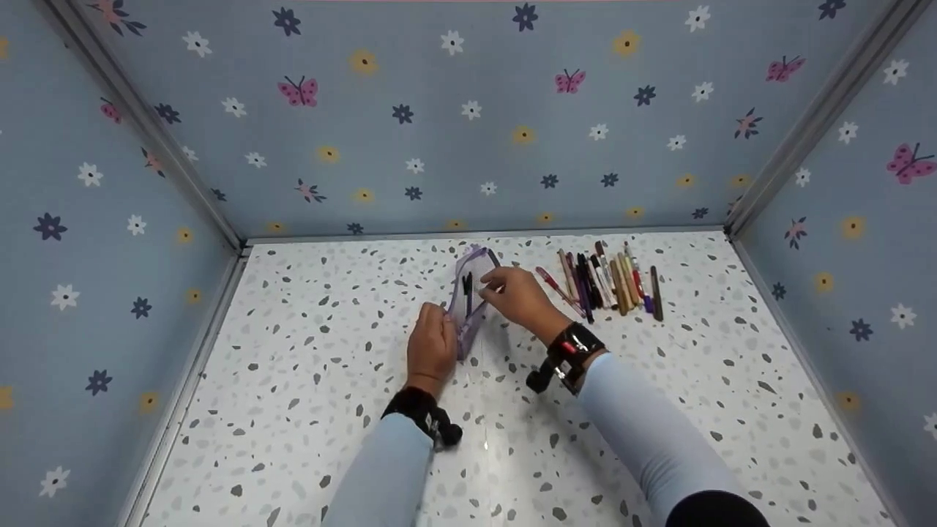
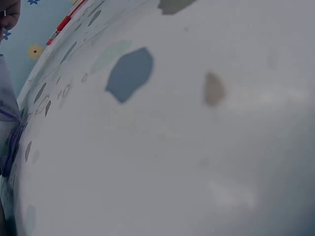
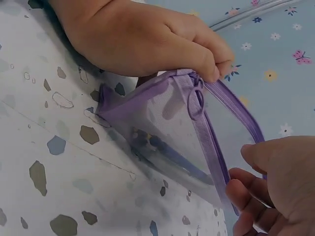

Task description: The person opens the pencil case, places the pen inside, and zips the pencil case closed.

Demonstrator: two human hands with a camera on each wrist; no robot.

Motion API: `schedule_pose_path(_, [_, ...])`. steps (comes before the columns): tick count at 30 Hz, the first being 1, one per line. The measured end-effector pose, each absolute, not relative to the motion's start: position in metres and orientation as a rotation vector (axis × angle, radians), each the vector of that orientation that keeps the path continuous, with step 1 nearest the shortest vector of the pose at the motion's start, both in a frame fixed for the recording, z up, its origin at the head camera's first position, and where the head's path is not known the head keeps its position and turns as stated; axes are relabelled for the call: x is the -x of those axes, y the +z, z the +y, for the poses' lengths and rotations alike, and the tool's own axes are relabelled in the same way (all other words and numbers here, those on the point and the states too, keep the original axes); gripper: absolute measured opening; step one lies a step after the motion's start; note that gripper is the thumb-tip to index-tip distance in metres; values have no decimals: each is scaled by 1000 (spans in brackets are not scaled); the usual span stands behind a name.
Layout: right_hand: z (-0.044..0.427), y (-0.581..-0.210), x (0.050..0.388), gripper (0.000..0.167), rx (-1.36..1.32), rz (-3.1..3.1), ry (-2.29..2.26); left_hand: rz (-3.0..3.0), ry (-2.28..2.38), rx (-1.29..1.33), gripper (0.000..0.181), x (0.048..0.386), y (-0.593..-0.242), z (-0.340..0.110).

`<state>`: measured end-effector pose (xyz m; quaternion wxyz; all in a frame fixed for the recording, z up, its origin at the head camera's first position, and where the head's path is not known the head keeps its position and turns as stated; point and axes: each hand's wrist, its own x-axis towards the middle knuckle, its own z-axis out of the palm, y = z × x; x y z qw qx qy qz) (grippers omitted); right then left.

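Observation:
My left hand (image 1: 432, 344) grips the near left side of a purple mesh zip pouch (image 1: 468, 342). In the right wrist view, the left hand's (image 3: 142, 42) thumb and fingers hold the pouch (image 3: 165, 110) near its zipper pull (image 3: 196, 103). Its zipper is undone and the mouth gapes. Dark pens (image 1: 468, 293) lie inside; a blue one (image 3: 179, 164) shows through the mesh. Over the mouth is my right hand (image 1: 518, 296), its fingers bent loosely beside the zipper edge. No item is visible between the right thumb and fingers.
Several pens and markers (image 1: 618, 282) lie in a group to the right on the speckled white tabletop (image 1: 329, 366), with a red pen (image 1: 560, 291) at its left side. Flower-patterned panels (image 1: 468, 146) enclose the back and both sides.

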<state>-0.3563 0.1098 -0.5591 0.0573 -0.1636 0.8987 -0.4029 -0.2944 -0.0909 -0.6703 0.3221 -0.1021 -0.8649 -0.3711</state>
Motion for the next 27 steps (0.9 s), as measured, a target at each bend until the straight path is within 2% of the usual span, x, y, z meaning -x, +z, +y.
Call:
schedule_pose_path(4, [140,-558,360,22,438,2764,-1246,-2279,-1002,255,18,294,-670,-91])
schedule_pose_path(9, [187,-559,367,20,306,2800,-1293,-2290,-1004,243,18,295,-671,-92])
schedule_pose_path(19, [282,-560,371,31,-106,2837,-1202,-2290,-991,252,18,294,-669,-90])
schedule_pose_path(27, [326,-572,370,37,-308,2922,-1067,-2293,-986,245,19,295,-671,-88])
